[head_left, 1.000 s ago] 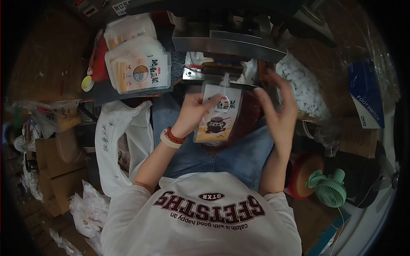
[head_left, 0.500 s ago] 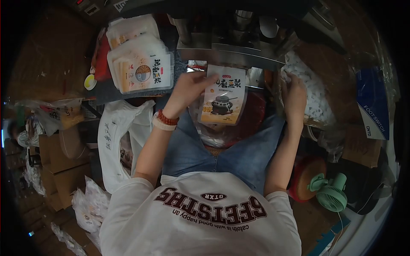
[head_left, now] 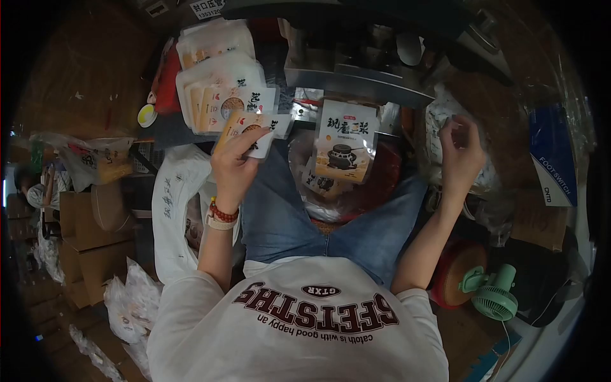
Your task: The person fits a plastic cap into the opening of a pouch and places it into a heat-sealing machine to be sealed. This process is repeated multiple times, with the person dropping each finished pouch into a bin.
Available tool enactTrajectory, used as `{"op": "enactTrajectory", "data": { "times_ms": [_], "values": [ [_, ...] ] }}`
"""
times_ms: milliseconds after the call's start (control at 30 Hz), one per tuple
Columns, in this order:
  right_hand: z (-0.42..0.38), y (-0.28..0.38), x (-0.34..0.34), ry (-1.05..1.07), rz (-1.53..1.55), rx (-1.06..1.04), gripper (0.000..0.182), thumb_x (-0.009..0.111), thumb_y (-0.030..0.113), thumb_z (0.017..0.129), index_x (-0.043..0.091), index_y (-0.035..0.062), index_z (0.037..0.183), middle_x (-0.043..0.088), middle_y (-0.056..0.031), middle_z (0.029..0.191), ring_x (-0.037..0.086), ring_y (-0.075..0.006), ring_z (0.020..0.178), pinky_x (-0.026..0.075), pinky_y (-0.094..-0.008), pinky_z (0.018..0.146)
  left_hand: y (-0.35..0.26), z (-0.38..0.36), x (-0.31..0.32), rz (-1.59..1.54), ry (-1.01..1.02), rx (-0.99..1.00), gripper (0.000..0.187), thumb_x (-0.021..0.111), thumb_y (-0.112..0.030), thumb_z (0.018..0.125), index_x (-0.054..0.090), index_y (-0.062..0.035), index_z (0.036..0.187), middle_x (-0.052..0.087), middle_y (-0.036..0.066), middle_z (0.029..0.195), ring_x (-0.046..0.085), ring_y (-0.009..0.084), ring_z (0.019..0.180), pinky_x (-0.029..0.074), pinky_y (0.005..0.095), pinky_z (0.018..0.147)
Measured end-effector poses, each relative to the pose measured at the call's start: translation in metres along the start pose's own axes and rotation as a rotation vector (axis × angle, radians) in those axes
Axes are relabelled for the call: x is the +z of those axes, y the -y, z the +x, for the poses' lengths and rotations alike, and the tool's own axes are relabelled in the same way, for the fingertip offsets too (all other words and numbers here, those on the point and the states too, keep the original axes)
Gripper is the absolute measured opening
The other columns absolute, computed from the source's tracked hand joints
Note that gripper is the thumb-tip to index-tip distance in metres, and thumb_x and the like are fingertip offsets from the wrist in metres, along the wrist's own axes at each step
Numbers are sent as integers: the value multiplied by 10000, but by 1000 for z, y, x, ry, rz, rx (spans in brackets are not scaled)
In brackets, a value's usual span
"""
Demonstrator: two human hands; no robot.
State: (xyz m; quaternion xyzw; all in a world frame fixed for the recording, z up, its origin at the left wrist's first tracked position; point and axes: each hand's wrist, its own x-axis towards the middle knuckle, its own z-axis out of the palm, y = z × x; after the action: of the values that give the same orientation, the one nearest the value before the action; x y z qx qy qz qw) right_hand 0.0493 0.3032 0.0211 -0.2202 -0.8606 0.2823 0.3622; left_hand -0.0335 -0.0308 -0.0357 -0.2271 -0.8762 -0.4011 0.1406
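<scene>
My left hand [head_left: 233,170] grips a printed soybean-milk pouch [head_left: 262,146] by its edge, just in front of a stack of similar pouches [head_left: 219,71]. Another soybean-milk pouch [head_left: 345,141] hangs upright at the front of a metal machine [head_left: 356,79], with neither hand on it. My right hand [head_left: 463,153] is raised over a clear bag of small white pieces [head_left: 438,118]. Its fingertips are pinched together; whatever they hold, if anything, is too small to make out.
Below the hanging pouch, between the knees, sits a red round container [head_left: 382,169] with plastic-wrapped pouches. A white bag [head_left: 170,210] stands at left. To the right are a blue-and-white foot switch box [head_left: 552,156] and a green fan [head_left: 495,294].
My left hand has left the pouch at the machine, moved left, and taken hold of a pouch by the stack. My right hand has lifted from the bag of white pieces. The view has shifted slightly.
</scene>
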Motion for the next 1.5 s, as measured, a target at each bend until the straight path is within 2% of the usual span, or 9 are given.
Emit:
{"op": "enactTrajectory", "data": {
  "times_ms": [267, 433, 600, 867, 1067, 1133, 1267, 1400, 1500],
  "values": [
    [-64, 70, 12, 409, 191, -757, 232, 677, -17, 776, 648, -23, 1006, 657, -133, 932, 633, -262, 834, 511, -317, 744, -66, 6, 11, 173, 20, 430, 433, 607, 55, 604, 687, -100, 1001, 701, 51, 1019, 650, 238, 1004, 536, 319, 781],
    [-48, 59, 0, 543, 463, -691, 363, 692, 30, 778, 608, -17, 1128, 631, -140, 1034, 611, -286, 909, 496, -347, 787, -69, 8, 9, -248, 266, 405, 336, 671, 11, 703, 701, -69, 1028, 701, 68, 949, 682, 204, 847, 534, 303, 718],
    [-36, 44, 4, 278, 373, -294, 321, 687, 77, 817, 622, 5, 1123, 640, -155, 1003, 597, -310, 929, 479, -355, 810, -58, 18, 68, -952, 594, -538, 248, 685, -177, 881, 687, 15, 1039, 719, 83, 885, 642, 77, 773, 500, 225, 659],
    [5, -46, 33, 127, -379, -200, 191, 619, 139, 872, 651, 12, 1010, 618, -155, 1030, 614, -356, 842, 493, -420, 729, -47, 61, 94, -1303, 583, -763, 277, 683, -188, 875, 647, 36, 1034, 690, 92, 998, 675, 147, 857, 541, 271, 744],
    [11, -62, 33, 299, -208, -167, 166, 600, 105, 872, 645, 2, 994, 597, -181, 976, 634, -340, 832, 497, -401, 717, -30, 65, 60, -720, 777, -669, 547, 728, -363, 827, 587, 28, 1184, 644, 126, 1114, 624, 184, 977, 478, 322, 856],
    [9, -63, 32, 309, -132, -148, 163, 597, 87, 871, 644, 2, 1002, 598, -188, 980, 632, -330, 814, 497, -387, 714, -22, 47, 36, 61, 0, 99, 747, 764, -400, 764, 467, -13, 1330, 515, 170, 1327, 529, 266, 1180, 411, 370, 976],
    [2, -39, 24, 69, 38, -86, 127, 578, 18, 870, 611, -8, 989, 606, -128, 963, 619, -245, 831, 497, -341, 735, 17, 18, 0, 864, 102, 123, 785, 763, -260, 745, 375, -86, 1405, 351, 155, 1475, 421, 290, 1301, 361, 399, 1036],
    [-28, 13, 15, 224, 960, 174, 212, 622, -11, 868, 562, -1, 1071, 602, -52, 968, 593, -108, 865, 483, -227, 756, 41, 0, -12, 412, 203, 264, 577, 623, 47, 671, 600, -126, 1220, 592, 65, 1272, 562, 237, 1167, 446, 381, 968],
    [-50, 57, 12, 362, 790, -84, 316, 690, -19, 816, 556, -3, 1101, 635, -68, 981, 614, -129, 832, 502, -243, 746, 6, 2, -8, 82, 128, 3, 467, 584, 81, 641, 685, -106, 1057, 688, 43, 1072, 640, 244, 1037, 514, 337, 857]
  ]
}}
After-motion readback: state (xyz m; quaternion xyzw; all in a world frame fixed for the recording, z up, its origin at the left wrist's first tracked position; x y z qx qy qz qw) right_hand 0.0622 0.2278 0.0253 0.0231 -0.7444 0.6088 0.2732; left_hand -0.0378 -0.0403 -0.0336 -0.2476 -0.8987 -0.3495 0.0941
